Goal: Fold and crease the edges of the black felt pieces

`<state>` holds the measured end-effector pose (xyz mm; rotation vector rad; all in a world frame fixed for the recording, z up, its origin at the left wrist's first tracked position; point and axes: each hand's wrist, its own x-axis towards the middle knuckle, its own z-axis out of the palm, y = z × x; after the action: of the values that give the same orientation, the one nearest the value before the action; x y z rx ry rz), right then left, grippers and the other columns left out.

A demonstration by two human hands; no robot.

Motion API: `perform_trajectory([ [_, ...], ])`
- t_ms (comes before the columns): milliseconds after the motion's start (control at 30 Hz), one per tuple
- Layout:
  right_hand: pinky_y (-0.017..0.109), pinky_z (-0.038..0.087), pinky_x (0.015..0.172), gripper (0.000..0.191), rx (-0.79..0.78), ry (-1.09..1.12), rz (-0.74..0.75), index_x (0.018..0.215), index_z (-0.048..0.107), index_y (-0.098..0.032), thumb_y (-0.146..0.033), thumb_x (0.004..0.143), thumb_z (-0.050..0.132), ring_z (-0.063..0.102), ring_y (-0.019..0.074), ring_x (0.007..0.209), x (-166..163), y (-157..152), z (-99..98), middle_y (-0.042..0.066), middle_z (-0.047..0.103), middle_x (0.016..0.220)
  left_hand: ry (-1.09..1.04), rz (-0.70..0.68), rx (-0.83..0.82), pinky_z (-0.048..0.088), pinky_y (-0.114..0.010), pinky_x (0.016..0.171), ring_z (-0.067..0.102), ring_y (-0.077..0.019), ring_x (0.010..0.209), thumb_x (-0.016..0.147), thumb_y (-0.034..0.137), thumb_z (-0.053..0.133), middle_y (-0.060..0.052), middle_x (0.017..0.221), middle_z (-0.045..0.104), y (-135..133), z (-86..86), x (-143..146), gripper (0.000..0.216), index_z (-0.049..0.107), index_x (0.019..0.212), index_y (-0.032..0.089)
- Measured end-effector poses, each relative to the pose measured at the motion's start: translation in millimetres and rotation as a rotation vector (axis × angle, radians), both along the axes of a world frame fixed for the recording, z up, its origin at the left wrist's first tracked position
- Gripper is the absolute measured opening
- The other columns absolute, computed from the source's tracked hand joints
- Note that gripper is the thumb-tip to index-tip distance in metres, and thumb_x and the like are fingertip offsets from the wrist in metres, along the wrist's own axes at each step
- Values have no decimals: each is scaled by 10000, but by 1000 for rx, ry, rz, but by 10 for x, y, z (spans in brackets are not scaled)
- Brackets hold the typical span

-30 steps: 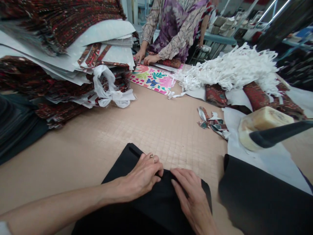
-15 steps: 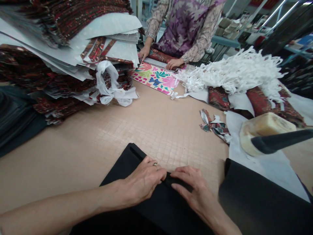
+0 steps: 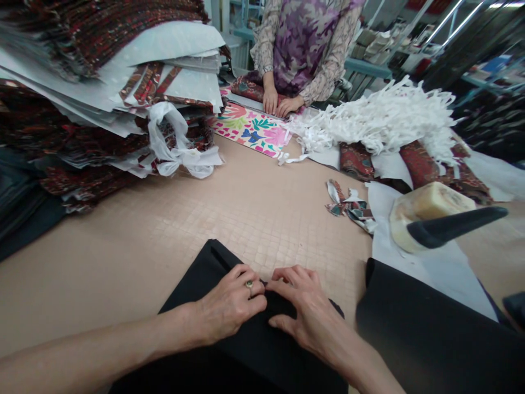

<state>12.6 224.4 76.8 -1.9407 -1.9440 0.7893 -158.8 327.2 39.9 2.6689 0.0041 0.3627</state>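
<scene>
Black fabric lies on the table in front of me, with a folded strip along its far edge. My left hand, a ring on one finger, is closed with its fingertips pinching that folded edge. Beside it, my right hand curls its fingers over the same edge, the thumb set apart on the near side with the fold between. The fingertips of both hands meet or nearly meet at the fold. Part of the edge is hidden under my fingers.
Stacks of patterned fabric tower at left. Across the tan table, a co-worker's hands rest on patterned cloth. White strips heap at right, above a pale block with a black handle and another black fabric piece.
My right hand has shifted toward my left and its thumb and fingers are spread wider along the fold. The co-worker's hands have come closer together. The view has shifted slightly.
</scene>
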Motion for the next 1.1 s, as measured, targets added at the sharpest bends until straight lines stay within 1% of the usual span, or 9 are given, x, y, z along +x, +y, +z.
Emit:
perform_trajectory([
  [100,344,293,782,255,-11,-44,5,704,611,-246,-313,561,810,480,162,896,-23,-11,-64,-48,574,949,14,-7,36,333,-382,829,458,-196,829,840,54,368,-56,852,551,7,-19,-21,170,509,882,139],
  [200,376,291,795,286,49,-164,-30,629,600,-222,-352,513,825,486,183,864,-8,-76,-104,-30,588,907,39,-27,71,351,-347,776,459,-185,790,833,38,370,-55,838,549,20,-34,-17,162,497,840,139],
  [367,451,301,800,333,189,-406,-85,562,601,-219,-408,428,841,515,254,842,247,-480,-117,17,613,813,118,-10,53,364,-333,783,467,-183,795,778,8,409,-56,850,546,18,1,13,175,495,840,148],
  [467,460,340,753,320,216,-570,-78,606,607,-222,-392,449,828,546,278,823,554,-855,-195,36,627,842,231,48,-21,367,-337,816,477,-179,817,762,-5,415,-57,890,546,8,134,47,197,496,850,152],
  [567,416,377,658,404,294,-657,-31,838,625,-247,-500,548,748,578,275,780,776,-1075,-312,42,642,890,339,148,-152,345,-379,883,492,-193,868,779,82,510,-52,922,550,1,304,121,123,523,878,154],
  [667,385,409,685,485,335,-559,-88,1066,555,-242,-499,672,671,595,259,865,705,-978,-371,67,632,1015,415,220,-269,359,-376,845,503,-204,841,723,183,663,-29,846,567,-12,393,219,164,558,845,151],
  [800,391,398,798,414,341,-296,-169,1144,497,-232,-298,759,632,582,227,928,310,-564,-260,61,626,1042,379,258,-359,368,-320,780,493,-187,826,725,173,687,-5,809,566,-52,338,283,165,558,828,160],
  [967,371,392,829,290,162,34,-126,1004,587,-267,-196,732,661,580,184,870,20,-224,-79,0,650,944,310,209,-351,349,-316,785,499,-152,775,795,123,593,13,795,562,-83,215,256,69,554,833,165],
  [1100,347,417,767,130,99,59,-179,848,649,-231,-162,740,626,607,165,735,15,-196,-202,-8,668,800,299,151,-314,348,-339,820,516,-144,776,867,130,483,12,809,561,-54,187,232,98,565,885,180],
])
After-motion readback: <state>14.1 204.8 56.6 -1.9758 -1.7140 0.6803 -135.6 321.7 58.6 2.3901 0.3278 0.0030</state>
